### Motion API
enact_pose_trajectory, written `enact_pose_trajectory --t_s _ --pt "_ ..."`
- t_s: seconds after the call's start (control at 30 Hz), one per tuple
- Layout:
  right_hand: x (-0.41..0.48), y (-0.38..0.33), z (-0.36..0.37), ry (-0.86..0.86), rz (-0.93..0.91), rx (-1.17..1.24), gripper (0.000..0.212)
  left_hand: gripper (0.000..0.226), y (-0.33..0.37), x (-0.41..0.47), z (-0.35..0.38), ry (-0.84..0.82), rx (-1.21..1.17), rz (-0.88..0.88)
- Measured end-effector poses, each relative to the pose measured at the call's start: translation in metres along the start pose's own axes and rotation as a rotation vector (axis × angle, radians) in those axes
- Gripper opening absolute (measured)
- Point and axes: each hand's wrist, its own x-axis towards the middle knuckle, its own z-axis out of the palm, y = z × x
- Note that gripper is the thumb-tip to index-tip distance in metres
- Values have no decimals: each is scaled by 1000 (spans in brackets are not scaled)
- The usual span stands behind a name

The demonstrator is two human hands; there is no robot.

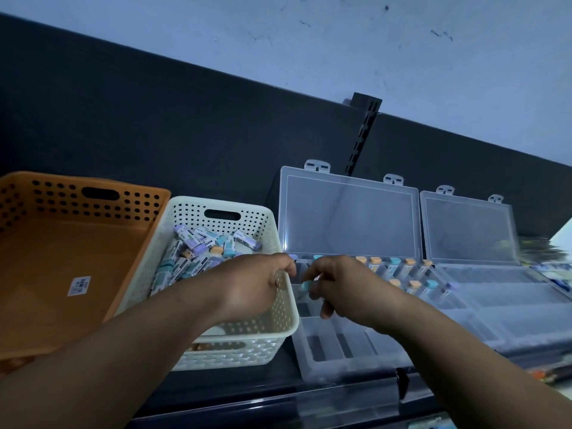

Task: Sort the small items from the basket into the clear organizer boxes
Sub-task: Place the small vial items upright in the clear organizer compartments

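Observation:
A white perforated basket (272, 332) holds several small erasers (198, 243) in purple, teal and orange with printed sleeves. Right of it stands a clear organizer box (349, 354) with its lid up; orange and teal erasers (399, 267) stand in its back compartments. My left hand (250, 286) hovers over the basket's right side, fingers curled near its rim; whether it holds anything is hidden. My right hand (337, 286) is over the organizer's left compartments, pinching a teal eraser (307, 285).
An orange perforated basket (93, 212) with only a sticker inside sits at the left. A second clear organizer box (510, 305), lid up, stands at the right. A dark back panel (185, 134) rises behind everything. The shelf's front edge (309, 394) runs below.

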Motion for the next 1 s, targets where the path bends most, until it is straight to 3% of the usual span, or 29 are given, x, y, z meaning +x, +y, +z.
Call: enact_pose_trajectory --t_s 0.57,0.77,1.0 --pt "12 5 13 77 -195 -218 34 38 -1 0 2 14 -50 -12" --pt "15 7 14 146 -283 -335 19 39 -3 1 3 20 -52 -13" --pt "16 13 17 195 -303 -420 22 44 0 0 2 40 -64 8"
